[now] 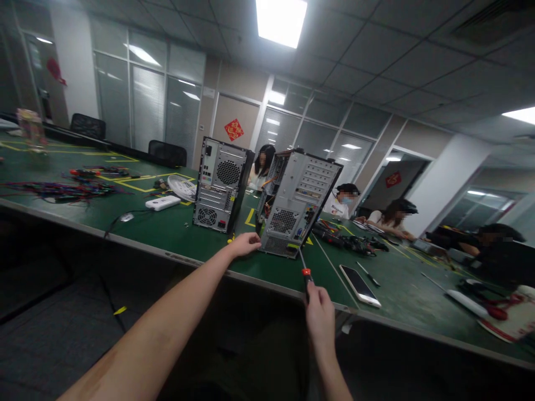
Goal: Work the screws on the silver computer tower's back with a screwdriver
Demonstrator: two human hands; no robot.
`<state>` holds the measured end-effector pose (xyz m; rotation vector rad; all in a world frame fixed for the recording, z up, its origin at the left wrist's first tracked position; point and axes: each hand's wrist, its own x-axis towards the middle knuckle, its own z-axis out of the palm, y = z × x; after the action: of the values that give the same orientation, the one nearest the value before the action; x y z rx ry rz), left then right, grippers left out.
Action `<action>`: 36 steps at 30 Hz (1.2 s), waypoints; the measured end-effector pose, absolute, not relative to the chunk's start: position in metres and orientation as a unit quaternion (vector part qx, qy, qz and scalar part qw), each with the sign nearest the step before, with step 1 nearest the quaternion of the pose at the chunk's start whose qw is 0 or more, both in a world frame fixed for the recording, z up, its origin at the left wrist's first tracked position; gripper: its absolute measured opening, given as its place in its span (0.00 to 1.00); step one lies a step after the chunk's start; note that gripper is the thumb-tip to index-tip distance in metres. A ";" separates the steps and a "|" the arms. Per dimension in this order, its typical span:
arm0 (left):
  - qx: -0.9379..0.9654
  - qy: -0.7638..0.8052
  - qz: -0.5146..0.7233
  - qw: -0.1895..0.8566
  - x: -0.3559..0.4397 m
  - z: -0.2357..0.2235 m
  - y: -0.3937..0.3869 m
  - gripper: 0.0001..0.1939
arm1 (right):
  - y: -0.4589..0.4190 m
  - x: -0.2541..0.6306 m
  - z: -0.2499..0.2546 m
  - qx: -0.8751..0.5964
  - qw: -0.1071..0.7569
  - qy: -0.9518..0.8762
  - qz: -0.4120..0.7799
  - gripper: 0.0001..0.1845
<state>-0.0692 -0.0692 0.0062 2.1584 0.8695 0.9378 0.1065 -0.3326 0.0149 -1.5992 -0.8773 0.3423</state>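
Two grey computer tower cases stand upright on the green table (pixel 175 225), rear panels toward me. My left hand (pixel 246 244) reaches out and rests its curled fingers against the lower left corner of the nearer right-hand case (pixel 296 203). My right hand (pixel 320 312) is closed round a red-handled screwdriver (pixel 305 267) whose tip points at the bottom rear edge of that case. The other case (pixel 221 186) stands apart to the left.
A smartphone (pixel 359 285) lies face up right of the screwdriver, a small tool beside it. A white power strip (pixel 163 203), a fan guard (pixel 183 187) and a heap of coloured wires (pixel 67 189) lie at left. Several people sit along the far side.
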 end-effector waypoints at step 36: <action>0.806 0.374 0.334 0.314 -0.043 0.023 -0.084 0.41 | -0.161 0.207 0.126 -0.675 0.407 -0.609 -0.089 0.26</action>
<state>-0.0430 -0.0842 0.0225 2.1253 0.9866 0.8808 0.2071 -0.1607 0.1260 -1.7023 -1.5365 -0.2241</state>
